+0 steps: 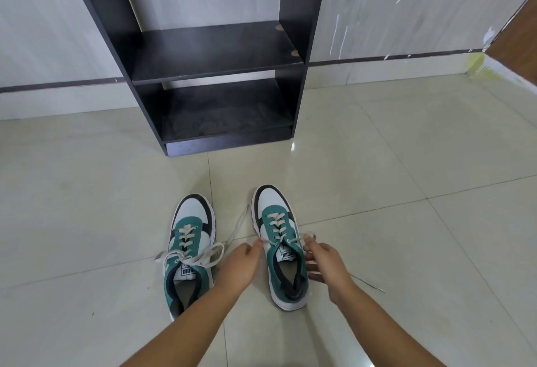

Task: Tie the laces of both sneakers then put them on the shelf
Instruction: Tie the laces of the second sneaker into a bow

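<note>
Now both hands, left hand (242, 265) and right hand (325, 262), on right sneaker's laces (277, 225).

This looks like a room in a home, perhaps an entry or hallway corner, though which room cannot be told. The floor (377, 178) is laid with large glossy cream tiles that catch the light. A pale wall (392, 9) with a faint grain runs behind, streaked with white paint drips, and a thin dark strip (377, 57) crosses it low down. A small dark shelf unit (215, 56) with worn, chipped boards stands against the wall. A pair of green and white sneakers (189, 253) sits on the floor before it. At the far right a brown wooden panel (517, 29), maybe a door, meets the wall.
</note>
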### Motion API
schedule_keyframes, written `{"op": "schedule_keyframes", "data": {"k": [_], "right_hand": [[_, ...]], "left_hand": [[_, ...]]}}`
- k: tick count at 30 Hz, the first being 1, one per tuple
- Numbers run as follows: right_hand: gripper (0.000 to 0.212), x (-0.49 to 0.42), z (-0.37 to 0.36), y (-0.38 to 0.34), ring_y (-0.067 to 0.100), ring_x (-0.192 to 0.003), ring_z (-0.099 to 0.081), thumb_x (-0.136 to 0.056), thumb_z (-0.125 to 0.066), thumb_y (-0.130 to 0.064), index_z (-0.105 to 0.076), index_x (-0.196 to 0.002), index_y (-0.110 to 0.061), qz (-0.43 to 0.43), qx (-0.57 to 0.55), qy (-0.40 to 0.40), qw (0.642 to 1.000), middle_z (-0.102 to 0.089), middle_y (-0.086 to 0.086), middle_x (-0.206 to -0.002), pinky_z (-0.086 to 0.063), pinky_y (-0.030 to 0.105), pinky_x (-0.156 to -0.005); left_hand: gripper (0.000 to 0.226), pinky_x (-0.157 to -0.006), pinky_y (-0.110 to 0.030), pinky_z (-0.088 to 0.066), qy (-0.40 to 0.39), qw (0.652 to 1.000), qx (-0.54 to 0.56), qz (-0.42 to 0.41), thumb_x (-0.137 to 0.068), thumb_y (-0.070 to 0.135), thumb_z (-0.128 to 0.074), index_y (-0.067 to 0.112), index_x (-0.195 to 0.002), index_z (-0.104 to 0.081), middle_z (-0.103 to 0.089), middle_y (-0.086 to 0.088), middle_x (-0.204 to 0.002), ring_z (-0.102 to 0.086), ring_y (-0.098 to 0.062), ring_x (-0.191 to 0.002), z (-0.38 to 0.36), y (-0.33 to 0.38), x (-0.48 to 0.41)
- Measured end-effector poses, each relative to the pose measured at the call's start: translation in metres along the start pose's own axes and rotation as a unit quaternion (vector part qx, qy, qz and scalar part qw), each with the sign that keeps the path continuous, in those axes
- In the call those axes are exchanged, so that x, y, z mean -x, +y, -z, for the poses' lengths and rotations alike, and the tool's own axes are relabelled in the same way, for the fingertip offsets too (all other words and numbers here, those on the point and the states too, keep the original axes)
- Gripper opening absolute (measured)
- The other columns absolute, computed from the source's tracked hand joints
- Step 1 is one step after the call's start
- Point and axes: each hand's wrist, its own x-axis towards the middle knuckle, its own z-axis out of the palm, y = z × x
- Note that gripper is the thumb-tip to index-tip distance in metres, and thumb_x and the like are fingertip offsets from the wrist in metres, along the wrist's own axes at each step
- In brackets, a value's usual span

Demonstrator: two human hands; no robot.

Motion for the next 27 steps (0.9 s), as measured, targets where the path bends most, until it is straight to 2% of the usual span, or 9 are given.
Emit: {"op": "schedule_keyframes", "data": {"k": [5,8,10,13,18,20,22,25,27], "right_hand": [[0.006,0.003,-0.02,-0.009,0.015,-0.07,-0.059,-0.084,-0.064,-0.003,-0.06,-0.087,-0.006,0.037,-0.147,0.009,0.988,-0.064,0.006,-0.079,-0.048,0.012,-0.05],[0.013,0.003,-0.024,-0.009,0.014,-0.07,-0.058,-0.083,-0.062,0.005,-0.063,-0.077,-0.007,0.053,-0.132,0.012,0.99,-0.064,0.006,-0.077,-0.044,0.005,-0.047],[0.017,0.004,-0.024,-0.011,0.014,-0.07,-0.058,-0.084,-0.059,0.004,-0.061,-0.074,-0.009,0.055,-0.117,0.009,0.992,-0.063,0.004,-0.076,-0.042,0.004,-0.046],[0.014,0.006,-0.023,-0.013,0.01,-0.067,-0.058,-0.086,-0.057,-0.003,-0.061,-0.075,-0.01,0.053,-0.122,-0.003,0.991,-0.063,0.002,-0.074,-0.042,0.005,-0.044],[0.015,0.004,-0.024,-0.014,0.012,-0.067,-0.06,-0.088,-0.06,-0.012,-0.057,-0.074,-0.009,0.054,-0.121,-0.025,0.991,-0.064,0.007,-0.078,-0.048,0.016,-0.056],[0.016,0.004,-0.024,-0.014,0.012,-0.07,-0.058,-0.09,-0.056,-0.012,-0.055,-0.074,-0.011,0.049,-0.106,-0.026,0.993,-0.064,0.006,-0.081,-0.047,0.014,-0.056],[0.015,0.007,-0.024,-0.015,0.01,-0.07,-0.056,-0.091,-0.054,-0.012,-0.054,-0.076,-0.011,0.049,-0.09,-0.032,0.994,-0.062,0.005,-0.082,-0.043,0.006,-0.049],[0.015,0.01,-0.022,-0.017,0.008,-0.071,-0.054,-0.091,-0.052,-0.012,-0.054,-0.077,-0.013,0.054,-0.072,-0.042,0.995,-0.061,0.001,-0.081,-0.042,0.009,-0.051],[0.014,0.011,-0.022,-0.019,0.006,-0.072,-0.053,-0.091,-0.05,-0.01,-0.057,-0.079,-0.013,0.057,-0.062,-0.045,0.995,-0.061,-0.002,-0.081,-0.04,0.015,-0.058]], "left_hand": [[0.016,-0.066,-0.029,-0.044,0.033,0.97,0.239,0.035,-0.086,0.02,-0.064,0.009,-0.096,-0.058,-0.064,-0.004,-0.09,-0.059,-0.018,-0.082,-0.014,0.018,-0.006],[0.011,-0.082,-0.039,-0.052,0.074,0.975,0.209,-0.006,-0.082,0.004,-0.062,0.014,-0.08,-0.06,-0.065,-0.006,-0.086,-0.062,-0.025,-0.086,-0.02,0.022,-0.013],[0.01,-0.087,-0.044,-0.053,0.083,0.979,0.185,-0.01,-0.078,0.021,-0.068,0.016,-0.082,-0.06,-0.067,-0.005,-0.086,-0.065,-0.024,-0.086,-0.024,0.024,-0.014],[0.055,-0.081,-0.045,-0.057,0.071,0.98,0.182,0.022,-0.057,0.056,-0.069,0.012,-0.09,-0.061,-0.072,-0.006,-0.085,-0.07,-0.023,-0.081,-0.032,0.009,-0.031],[0.005,-0.09,-0.048,-0.051,0.093,0.985,0.143,0.023,-0.084,0.02,-0.057,0.016,-0.082,-0.056,-0.068,-0.011,-0.096,-0.063,-0.03,-0.093,-0.031,0.018,-0.024],[0.004,-0.09,-0.046,-0.05,0.125,0.98,0.157,0.01,-0.086,0.012,-0.053,0.016,-0.085,-0.055,-0.065,-0.011,-0.097,-0.061,-0.031,-0.097,-0.031,0.029,-0.014],[0.014,-0.089,-0.042,-0.05,0.125,0.972,0.196,0.029,-0.083,0.018,-0.062,0.015,-0.088,-0.05,-0.061,-0.007,-0.091,-0.061,-0.03,-0.095,-0.032,0.028,-0.016],[0.055,-0.09,-0.044,-0.054,0.08,0.969,0.219,0.084,-0.055,0.055,-0.07,0.012,-0.09,-0.062,-0.07,-0.006,-0.093,-0.066,-0.028,-0.09,-0.041,-0.001,-0.046],[0.046,-0.089,-0.047,-0.054,0.068,0.971,0.213,0.087,-0.056,0.056,-0.061,0.02,-0.084,-0.067,-0.072,-0.01,-0.097,-0.067,-0.031,-0.09,-0.049,-0.02,-0.07]]}}
